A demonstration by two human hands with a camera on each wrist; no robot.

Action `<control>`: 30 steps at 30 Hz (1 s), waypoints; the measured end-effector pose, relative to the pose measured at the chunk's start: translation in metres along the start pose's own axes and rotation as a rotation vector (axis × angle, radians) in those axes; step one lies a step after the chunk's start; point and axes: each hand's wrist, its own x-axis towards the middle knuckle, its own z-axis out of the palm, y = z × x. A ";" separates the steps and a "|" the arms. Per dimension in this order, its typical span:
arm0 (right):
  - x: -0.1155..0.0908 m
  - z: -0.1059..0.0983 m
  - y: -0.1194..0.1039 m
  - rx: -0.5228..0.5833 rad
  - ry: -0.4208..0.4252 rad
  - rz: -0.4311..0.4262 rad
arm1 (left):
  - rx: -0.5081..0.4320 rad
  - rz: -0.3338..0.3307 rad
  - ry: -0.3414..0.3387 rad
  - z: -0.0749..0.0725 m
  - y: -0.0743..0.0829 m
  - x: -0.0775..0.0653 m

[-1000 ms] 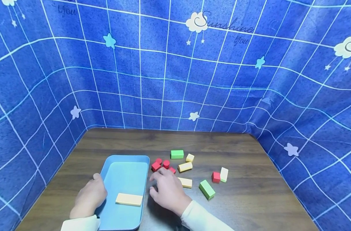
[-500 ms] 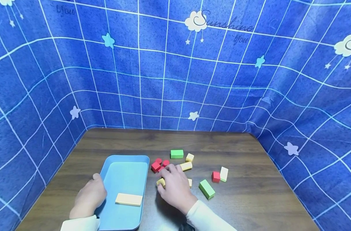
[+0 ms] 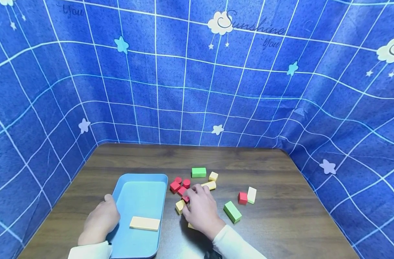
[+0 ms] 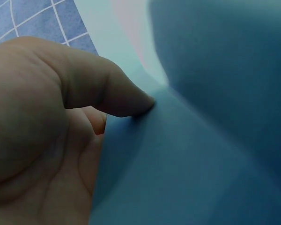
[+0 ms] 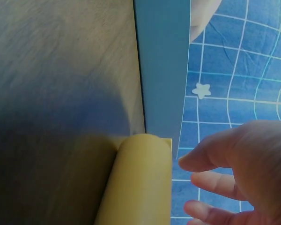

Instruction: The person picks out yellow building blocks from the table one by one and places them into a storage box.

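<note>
My left hand grips the left rim of a blue tray; in the left wrist view its thumb presses the inner wall. One flat pale-yellow block lies in the tray. My right hand is low over the loose blocks, fingers loosely bent. By its fingertips are red blocks and a yellow block. A yellow cylinder lies just beyond the hand. In the right wrist view a rounded yellow block lies close, apart from the thumb and fingers. The palm hides what is beneath.
A green block and a small yellow block lie at the back. Rightward are another green block, a red cube and a pale block. A blue patterned curtain surrounds the wooden table.
My right hand has moved right, away from the tray, uncovering the yellow block and more red blocks. A pale-yellow block beside it is now mostly hidden. The left hand has stayed on the tray.
</note>
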 end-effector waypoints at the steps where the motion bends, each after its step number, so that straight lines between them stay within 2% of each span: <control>1: 0.000 0.000 0.001 -0.004 0.001 0.000 | 0.001 0.003 0.004 0.000 0.000 0.000; 7: -0.001 0.001 0.005 -0.016 -0.010 -0.009 | 0.006 0.011 0.009 -0.001 0.000 -0.001; 14: -0.002 0.003 0.007 -0.010 -0.042 0.026 | 0.004 0.005 -0.002 -0.002 0.001 -0.001; 21: -0.003 0.002 0.006 -0.017 -0.054 0.055 | 0.021 0.019 0.021 0.001 -0.001 0.000; 30: -0.003 0.007 0.010 0.059 -0.065 0.070 | 0.024 0.031 0.029 -0.001 0.001 0.000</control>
